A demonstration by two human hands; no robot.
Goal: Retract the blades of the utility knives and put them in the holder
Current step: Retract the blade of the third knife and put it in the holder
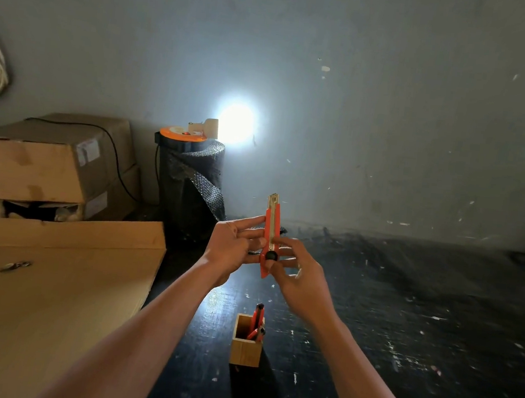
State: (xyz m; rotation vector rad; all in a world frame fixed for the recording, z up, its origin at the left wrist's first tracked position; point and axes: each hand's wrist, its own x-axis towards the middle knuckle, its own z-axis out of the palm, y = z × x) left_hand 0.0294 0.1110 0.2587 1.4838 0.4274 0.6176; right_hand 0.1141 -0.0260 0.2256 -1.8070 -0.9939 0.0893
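Both hands hold one orange utility knife (271, 231) upright in the air above the dark bench (404, 308), well above the wooden holder (245, 346). The left hand (229, 247) closes its fingers on the handle's side; the right hand (296, 266) grips the lower end, thumb at the black knob (271, 255).

The main risk is a slip. If the thumb skids off the knob, the knife could twist and drop, or a finger could slide toward the metal tip. If the blade is not fully drawn in, it might catch the holder's rim or the knives (257, 322) already standing inside.

The knife has a slim orange body with a pale metal track along its middle; whether any blade protrudes at the top cannot be told.
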